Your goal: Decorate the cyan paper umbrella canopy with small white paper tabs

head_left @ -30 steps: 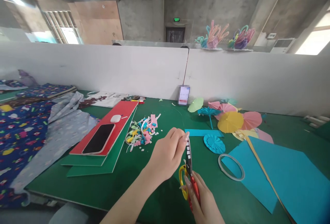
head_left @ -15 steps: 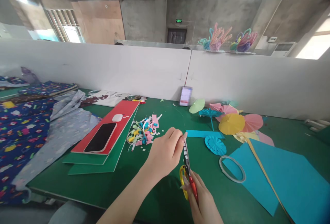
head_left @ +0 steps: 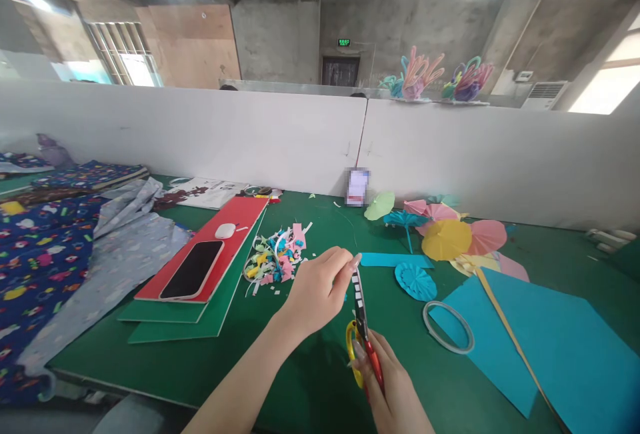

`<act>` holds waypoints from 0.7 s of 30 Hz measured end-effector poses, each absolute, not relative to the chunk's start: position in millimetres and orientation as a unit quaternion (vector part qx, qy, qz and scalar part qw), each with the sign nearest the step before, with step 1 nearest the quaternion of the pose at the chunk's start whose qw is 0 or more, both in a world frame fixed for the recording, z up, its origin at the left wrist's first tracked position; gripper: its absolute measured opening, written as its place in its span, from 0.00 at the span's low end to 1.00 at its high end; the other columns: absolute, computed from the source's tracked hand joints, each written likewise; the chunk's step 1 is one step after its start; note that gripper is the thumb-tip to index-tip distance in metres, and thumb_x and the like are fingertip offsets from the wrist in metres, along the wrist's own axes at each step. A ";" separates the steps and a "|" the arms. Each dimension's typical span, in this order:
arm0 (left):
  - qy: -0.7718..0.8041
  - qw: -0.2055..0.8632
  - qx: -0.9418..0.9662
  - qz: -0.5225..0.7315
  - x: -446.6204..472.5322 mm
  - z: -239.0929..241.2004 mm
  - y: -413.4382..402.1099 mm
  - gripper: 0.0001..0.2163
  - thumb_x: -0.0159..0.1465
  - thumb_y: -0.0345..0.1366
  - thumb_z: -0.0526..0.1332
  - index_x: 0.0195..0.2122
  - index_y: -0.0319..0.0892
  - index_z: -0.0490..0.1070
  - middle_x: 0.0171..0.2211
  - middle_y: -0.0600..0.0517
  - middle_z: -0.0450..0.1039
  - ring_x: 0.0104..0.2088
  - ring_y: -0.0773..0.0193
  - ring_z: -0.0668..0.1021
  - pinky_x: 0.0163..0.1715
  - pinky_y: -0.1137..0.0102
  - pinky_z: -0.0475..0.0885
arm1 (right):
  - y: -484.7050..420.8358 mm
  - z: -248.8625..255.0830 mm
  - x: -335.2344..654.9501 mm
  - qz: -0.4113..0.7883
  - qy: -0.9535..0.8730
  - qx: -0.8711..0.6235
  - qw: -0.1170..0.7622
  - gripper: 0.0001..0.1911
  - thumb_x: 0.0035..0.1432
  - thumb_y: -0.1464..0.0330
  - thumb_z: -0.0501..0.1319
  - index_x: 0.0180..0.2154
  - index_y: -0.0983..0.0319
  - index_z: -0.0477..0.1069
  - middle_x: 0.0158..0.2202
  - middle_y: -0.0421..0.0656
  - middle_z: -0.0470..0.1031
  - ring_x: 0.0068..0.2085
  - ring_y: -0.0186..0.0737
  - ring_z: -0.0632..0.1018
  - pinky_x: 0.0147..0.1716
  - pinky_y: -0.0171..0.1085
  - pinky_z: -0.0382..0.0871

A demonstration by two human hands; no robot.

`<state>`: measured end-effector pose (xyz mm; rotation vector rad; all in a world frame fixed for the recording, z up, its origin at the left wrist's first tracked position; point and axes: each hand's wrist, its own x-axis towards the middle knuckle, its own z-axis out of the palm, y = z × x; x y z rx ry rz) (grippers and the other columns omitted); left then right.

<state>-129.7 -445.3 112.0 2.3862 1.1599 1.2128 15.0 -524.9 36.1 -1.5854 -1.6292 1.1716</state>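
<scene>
My right hand [head_left: 393, 387] grips a pair of scissors [head_left: 373, 357] with red and yellow handles, the blades pointing away from me. Small white squares stick in a row along the blade. At the blade's tip, my left hand [head_left: 320, 291] is closed in a pinch; whatever lies between its fingertips is too small or hidden to make out. Just beyond those fingertips a blue paper strip [head_left: 397, 260] lies flat, its left end beside them. To the right are a pleated blue paper disc [head_left: 416, 281] and a roll of narrow tape [head_left: 449, 327] that partly overlaps blue sheets [head_left: 560, 341].
Paper scraps [head_left: 275, 257] are heaped left of my hands. Farther left, a phone [head_left: 193, 269] rests on a red board [head_left: 230, 241] over green boards. Folded paper umbrellas [head_left: 447, 239] stand at the back right, near a propped-up phone [head_left: 357, 187]. Patterned cloth [head_left: 45, 267] covers the left side.
The view has shifted slightly. My left fingertips stay at the scissors' tip, with barely any shift, and my right hand keeps its hold on the scissors.
</scene>
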 end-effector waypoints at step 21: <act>0.338 0.441 0.675 0.486 -121.6 147.1 -438.6 0.16 0.68 0.43 0.45 0.26 0.42 0.59 0.18 0.60 0.53 0.17 0.73 0.58 0.17 0.76 0.55 | -445.7 49.8 97.4 0.533 -0.576 -0.566 0.255 0.20 0.60 0.55 0.54 0.31 0.65 0.70 0.22 0.39 0.73 0.26 0.37 0.78 0.27 0.37 0.73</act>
